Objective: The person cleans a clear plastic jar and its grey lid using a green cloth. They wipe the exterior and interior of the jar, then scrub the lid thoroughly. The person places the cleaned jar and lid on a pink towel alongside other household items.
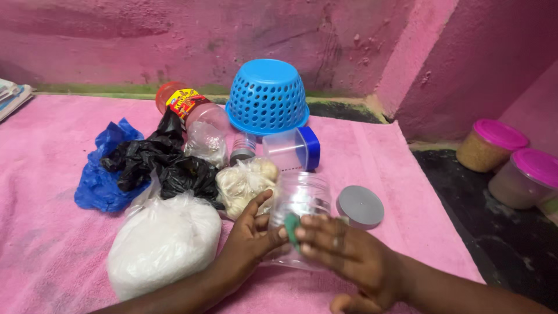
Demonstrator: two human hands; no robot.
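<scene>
a pink towel (52, 232) covers the surface, holding plastic bags (145, 160), an upturned blue basket (267, 96), jars (290, 148) and a grey lid (360, 206).

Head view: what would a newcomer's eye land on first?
The two hands at bottom centre: the left hand steadies a clear plastic jar lying on the pink towel, the right hand across it with a small green piece. Behind stands an upturned blue basket; a white powder bag lies left.

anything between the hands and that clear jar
Nothing visible. The left hand grips the side of the clear jar, and the right hand lies across its front, pressing a small green thing against it.
</scene>
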